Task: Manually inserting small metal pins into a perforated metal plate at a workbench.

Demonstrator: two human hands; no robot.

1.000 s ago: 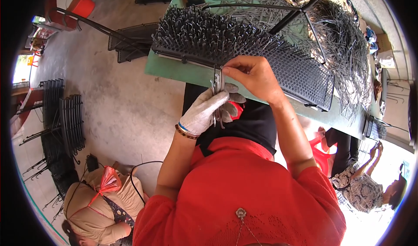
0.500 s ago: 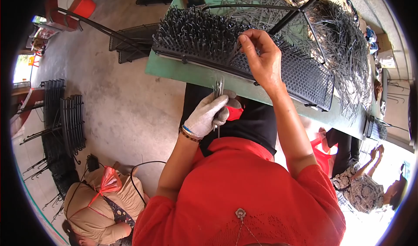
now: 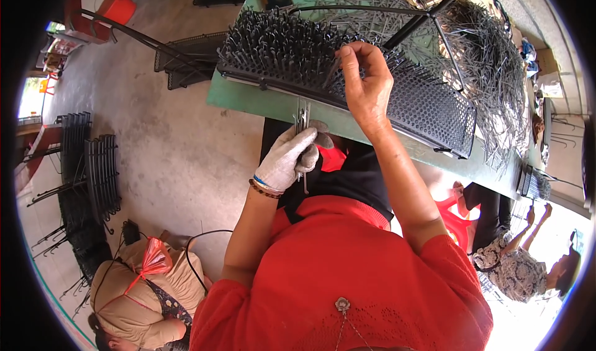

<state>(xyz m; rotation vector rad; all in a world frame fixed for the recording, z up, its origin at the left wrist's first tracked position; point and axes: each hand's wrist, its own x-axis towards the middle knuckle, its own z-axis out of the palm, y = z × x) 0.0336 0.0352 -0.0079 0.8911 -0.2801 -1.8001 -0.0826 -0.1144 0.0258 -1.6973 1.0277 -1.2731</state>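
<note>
One second ago the bare right hand [image 3: 370,84] was at the top of the grey strips [image 3: 303,114] bunched in the gloved left hand [image 3: 287,157]; now it is up at the black perforated panel [image 3: 428,99], pinching what looks like a single strip [image 3: 333,72]. The left keeps its fingers closed around the bunch, by the near edge of the green worktop [image 3: 236,99]. The panel lies along that edge, its left part thick with upright pieces [image 3: 273,47], its right end showing bare holes [image 3: 450,118]. One more piece, I judge, is about at its place, with many holes unfilled.
</note>
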